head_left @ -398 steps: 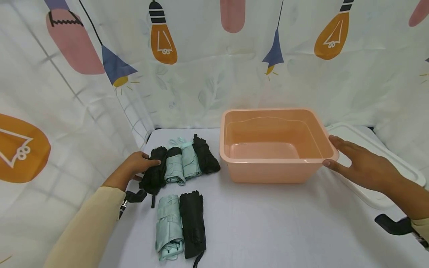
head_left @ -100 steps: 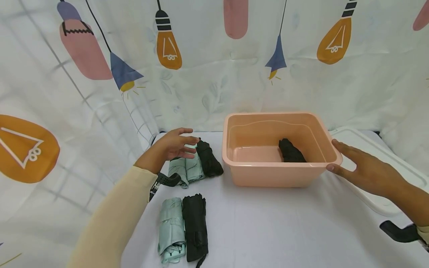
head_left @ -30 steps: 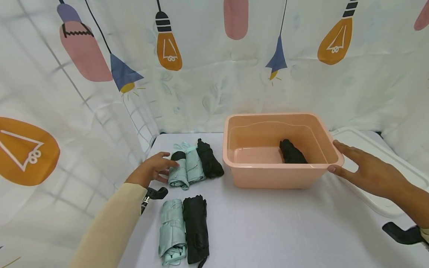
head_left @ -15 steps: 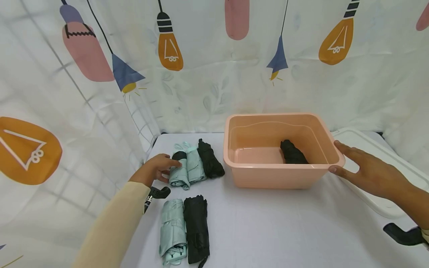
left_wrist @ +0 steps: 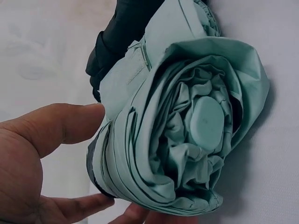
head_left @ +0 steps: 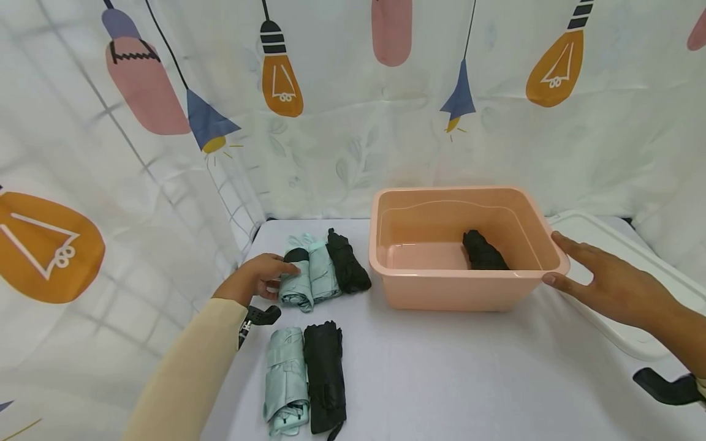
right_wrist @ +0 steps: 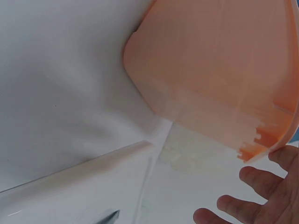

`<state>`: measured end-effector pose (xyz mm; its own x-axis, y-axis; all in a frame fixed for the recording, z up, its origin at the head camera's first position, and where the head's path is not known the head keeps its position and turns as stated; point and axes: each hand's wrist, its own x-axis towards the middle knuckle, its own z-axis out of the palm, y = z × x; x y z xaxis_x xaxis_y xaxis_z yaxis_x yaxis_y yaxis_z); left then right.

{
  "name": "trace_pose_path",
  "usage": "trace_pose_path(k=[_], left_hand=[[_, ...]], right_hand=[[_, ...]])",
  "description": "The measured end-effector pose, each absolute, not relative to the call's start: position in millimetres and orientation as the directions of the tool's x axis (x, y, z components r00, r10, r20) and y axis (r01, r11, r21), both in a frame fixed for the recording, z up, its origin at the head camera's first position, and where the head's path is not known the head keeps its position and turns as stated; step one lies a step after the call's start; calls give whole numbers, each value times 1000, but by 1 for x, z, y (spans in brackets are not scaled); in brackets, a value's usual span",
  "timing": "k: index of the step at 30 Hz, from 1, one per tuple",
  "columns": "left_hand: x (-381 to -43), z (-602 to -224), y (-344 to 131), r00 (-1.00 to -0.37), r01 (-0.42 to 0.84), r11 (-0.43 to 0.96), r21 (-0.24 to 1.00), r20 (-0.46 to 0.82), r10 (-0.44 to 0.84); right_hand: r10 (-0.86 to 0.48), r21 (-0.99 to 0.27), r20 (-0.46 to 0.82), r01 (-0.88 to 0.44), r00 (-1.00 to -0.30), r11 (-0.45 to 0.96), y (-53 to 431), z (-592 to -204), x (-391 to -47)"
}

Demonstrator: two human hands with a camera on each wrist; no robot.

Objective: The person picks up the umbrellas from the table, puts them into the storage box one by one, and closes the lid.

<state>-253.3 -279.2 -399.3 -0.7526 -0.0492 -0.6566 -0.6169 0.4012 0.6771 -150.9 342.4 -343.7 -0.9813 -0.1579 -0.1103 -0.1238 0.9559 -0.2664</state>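
Observation:
My left hand (head_left: pixel 258 278) holds the leftmost mint-green folded umbrella (head_left: pixel 296 288) of the upper row, thumb on one side and fingers on the other. The left wrist view shows its rolled cloth and oval handle end (left_wrist: pixel 208 122) facing the camera. Beside it lie another mint umbrella (head_left: pixel 323 272) and a black folded umbrella (head_left: pixel 349 263). My right hand (head_left: pixel 623 282) rests with fingers extended against the right rim of the peach plastic tub (head_left: pixel 469 291). Inside the tub lies a black umbrella (head_left: pixel 484 251), its lower part hidden by the front wall.
Nearer me, a mint umbrella (head_left: pixel 287 381) and a black umbrella (head_left: pixel 325 376) lie side by side on the white table (head_left: pixel 441 380). A white lid (head_left: pixel 634 331) lies right of the tub, partly under my right arm. Printed curtains (head_left: pixel 353 153) hang behind and left.
The black umbrella once at the upper row's left end now lies in the tub. My left hand has come back to the row, onto the mint umbrella. My right hand stays at the rim.

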Motion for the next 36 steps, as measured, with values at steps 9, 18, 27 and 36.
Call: trace_pose_path(k=[9,18,27,36], left_hand=[[-252,-401,-286,-757,-606,363,708,-653,10],[-252,-406,-293,-781,-572,341,746,-623,53],[-253,-408,-298,-766,-580,340,740,-637,81],[-250,-405,-302,-774,-575,288,766,-623,114]], right_hand=[[-152,-266,-120,-116,-981,957,342,-343,-150],[-146,-263,-125,-109,-981,959,344,-344,-149],[-148,-260,-130,-110,-980,959,343,-343,-150],[-154,-259,-117,-120,-981,959,342,-343,-150]])
